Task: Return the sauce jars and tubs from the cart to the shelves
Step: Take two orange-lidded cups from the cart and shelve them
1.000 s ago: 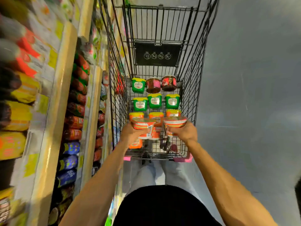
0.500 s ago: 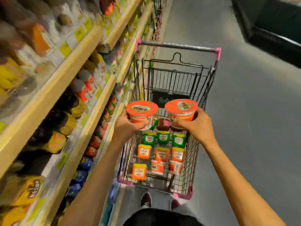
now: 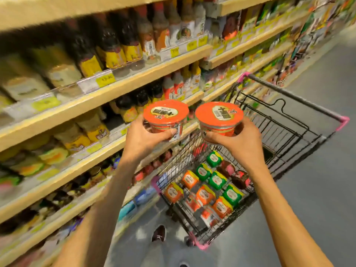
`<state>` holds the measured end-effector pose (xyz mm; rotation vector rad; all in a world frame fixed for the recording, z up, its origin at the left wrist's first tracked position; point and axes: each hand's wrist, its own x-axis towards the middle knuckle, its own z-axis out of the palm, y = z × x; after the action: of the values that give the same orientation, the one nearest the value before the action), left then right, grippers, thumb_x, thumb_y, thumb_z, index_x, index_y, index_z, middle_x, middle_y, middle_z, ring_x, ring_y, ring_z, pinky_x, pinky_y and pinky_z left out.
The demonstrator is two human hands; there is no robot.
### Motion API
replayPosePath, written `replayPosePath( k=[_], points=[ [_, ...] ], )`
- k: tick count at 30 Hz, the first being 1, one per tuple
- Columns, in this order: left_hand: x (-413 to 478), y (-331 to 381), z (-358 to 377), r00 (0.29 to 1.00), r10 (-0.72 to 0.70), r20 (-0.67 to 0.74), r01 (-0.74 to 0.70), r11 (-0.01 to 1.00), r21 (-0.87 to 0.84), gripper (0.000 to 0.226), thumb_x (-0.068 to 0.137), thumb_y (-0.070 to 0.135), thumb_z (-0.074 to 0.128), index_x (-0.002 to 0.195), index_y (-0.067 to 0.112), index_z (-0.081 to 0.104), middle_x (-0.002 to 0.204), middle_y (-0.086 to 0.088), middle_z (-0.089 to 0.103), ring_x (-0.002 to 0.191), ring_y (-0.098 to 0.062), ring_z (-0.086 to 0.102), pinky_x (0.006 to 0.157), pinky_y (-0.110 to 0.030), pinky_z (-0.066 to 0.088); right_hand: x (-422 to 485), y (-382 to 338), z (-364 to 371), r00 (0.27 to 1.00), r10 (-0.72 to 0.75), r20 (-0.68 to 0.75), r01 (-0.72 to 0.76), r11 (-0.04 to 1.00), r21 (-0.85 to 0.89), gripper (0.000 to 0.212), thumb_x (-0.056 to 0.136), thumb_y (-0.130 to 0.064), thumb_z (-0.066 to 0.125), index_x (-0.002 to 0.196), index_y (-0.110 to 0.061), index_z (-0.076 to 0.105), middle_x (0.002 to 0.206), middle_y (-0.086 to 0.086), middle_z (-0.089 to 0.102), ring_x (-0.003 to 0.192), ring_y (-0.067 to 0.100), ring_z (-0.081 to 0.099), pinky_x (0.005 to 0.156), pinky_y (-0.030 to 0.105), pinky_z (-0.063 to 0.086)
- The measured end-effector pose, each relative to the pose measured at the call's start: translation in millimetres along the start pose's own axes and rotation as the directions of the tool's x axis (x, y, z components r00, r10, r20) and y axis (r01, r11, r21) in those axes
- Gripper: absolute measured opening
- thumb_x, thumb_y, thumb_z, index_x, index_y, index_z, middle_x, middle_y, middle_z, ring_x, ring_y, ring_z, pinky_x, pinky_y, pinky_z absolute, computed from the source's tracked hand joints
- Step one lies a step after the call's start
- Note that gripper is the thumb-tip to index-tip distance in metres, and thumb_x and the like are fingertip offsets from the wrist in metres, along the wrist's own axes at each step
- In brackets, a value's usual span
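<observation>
Left hand (image 3: 142,139): gripping the left tub (image 3: 165,116), fingers and thumb curling round its wall just under the orange lid.
Right hand (image 3: 244,143): gripping the right tub (image 3: 218,118) likewise, wrapping it from below and behind.
Held tubs: riding upright just above the curled fingers, lids level, side by side and nearly touching.
Cart (image 3: 294,97): standing below and beyond both sets of fingers, carrying green tubs (image 3: 217,180), orange tubs (image 3: 205,194) and dark jars (image 3: 227,168) not yet returned.
Shelves (image 3: 134,74): running along to the left of the left-hand fingers, holding bottles (image 3: 109,45) too blurred for reading; not showing any clear slot for matching orange-lidded tubs.
Step in hand: most likely carrying the pair from cart to shelf.
Doing it well: turning toward the shelves with both lids level; searching for the row of matching tubs before committing; leading with the left tub, it being nearer the boards; setting it base first onto the shelf and pushing it back; loosening the fingers only once the base is sitting flat; then bringing the right tub in beside it.
Watching for: knocking neighbouring bottles with the knuckles; bumping one tub against the other while reaching.
</observation>
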<state>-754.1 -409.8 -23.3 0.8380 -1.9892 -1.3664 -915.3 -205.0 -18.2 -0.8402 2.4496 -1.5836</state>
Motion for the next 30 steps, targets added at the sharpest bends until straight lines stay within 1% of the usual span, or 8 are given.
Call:
replayPosePath(
  k=[2,5,11,14,18,23,27,30],
  points=[
    [-20.1,3.0,-22.2,0.996,-0.002,-0.084,0.004,1.000,0.028,0.075,0.057,0.039,0.095,0.122,0.024,0.062,0.110,0.014,0.071,0.097,0.008,0.066,0.085,-0.016,0.054,-5.2,-14.3,10.4,0.997,-0.045,0.059,0.044,0.999,0.020,0.086,0.053,-0.059,0.090,0.127,-0.026,0.060,0.115,-0.010,0.070,0.102,0.007,0.066,0.090,0.038,0.057],
    [-49.8,7.1,-57.7,0.975,0.016,-0.222,0.007,0.995,0.101,0.081,0.049,0.053,0.091,0.120,0.025,0.063,0.107,0.014,0.072,0.098,0.001,0.067,0.085,-0.022,0.054,-16.2,-38.8,30.9,0.985,-0.106,0.136,0.098,0.993,0.068,0.087,0.050,-0.059,0.091,0.125,-0.025,0.061,0.114,-0.010,0.070,0.103,0.005,0.067,0.090,0.035,0.057],
    [-126.0,4.5,-134.0,0.893,0.007,-0.450,0.074,0.984,0.163,0.081,0.046,0.055,0.089,0.117,0.025,0.064,0.101,0.017,0.069,0.092,0.009,0.064,0.082,-0.016,0.051,-59.6,-85.0,79.7,0.937,-0.199,0.286,0.154,0.973,0.171,0.086,0.043,-0.060,0.088,0.116,-0.023,0.063,0.108,-0.006,0.072,0.098,0.007,0.070,0.089,0.041,0.058],
    [-174.4,1.5,-172.2,0.844,-0.010,-0.536,0.112,0.981,0.158,0.072,0.053,0.042,0.094,0.116,0.024,0.064,0.104,0.011,0.071,0.095,0.000,0.066,0.086,-0.023,0.053,-91.5,-109.4,106.8,0.906,-0.250,0.342,0.197,0.963,0.182,0.091,0.041,-0.063,0.087,0.118,-0.021,0.064,0.108,-0.006,0.073,0.097,0.008,0.070,0.088,0.041,0.058],
    [-249.3,-4.0,-222.5,0.782,-0.029,-0.623,0.135,0.983,0.124,0.067,0.061,0.031,0.094,0.120,0.019,0.063,0.109,0.007,0.070,0.096,0.005,0.064,0.079,-0.009,0.051,-148.7,-141.9,143.2,0.846,-0.313,0.432,0.231,0.945,0.230,0.092,0.041,-0.066,0.088,0.118,-0.024,0.063,0.108,-0.009,0.073,0.100,0.009,0.069,0.088,0.043,0.058],
    [-359.0,-18.1,-291.2,0.700,-0.064,-0.711,0.218,0.968,0.127,0.078,0.053,0.054,0.092,0.119,0.023,0.065,0.107,0.012,0.072,0.098,-0.003,0.067,0.085,-0.029,0.057,-251.7,-187.4,172.4,0.783,-0.399,0.478,0.289,0.913,0.289,0.082,0.051,-0.050,0.093,0.122,-0.023,0.063,0.109,-0.011,0.071,0.099,0.004,0.067,0.083,0.027,0.055],
    [-445.8,-21.9,-336.2,0.637,-0.066,-0.768,0.253,0.959,0.127,0.067,0.061,0.040,0.093,0.117,0.029,0.059,0.103,0.017,0.066,0.095,0.007,0.061,0.080,-0.015,0.052,-332.6,-220.0,195.6,0.729,-0.442,0.523,0.298,0.892,0.339,0.081,0.053,-0.049,0.094,0.123,-0.024,0.062,0.112,-0.011,0.069,0.101,0.006,0.065,0.085,0.028,0.054],
    [-507.2,-25.5,-368.6,0.576,-0.075,-0.814,0.299,0.946,0.124,0.076,0.061,0.040,0.093,0.127,0.026,0.058,0.111,0.011,0.066,0.100,-0.004,0.063,0.080,-0.013,0.049,-388.4,-244.9,216.5,0.682,-0.464,0.566,0.290,0.881,0.374,0.083,0.054,-0.048,0.093,0.125,-0.022,0.060,0.115,-0.008,0.067,0.103,0.008,0.063,0.083,0.024,0.051]
  ],
)
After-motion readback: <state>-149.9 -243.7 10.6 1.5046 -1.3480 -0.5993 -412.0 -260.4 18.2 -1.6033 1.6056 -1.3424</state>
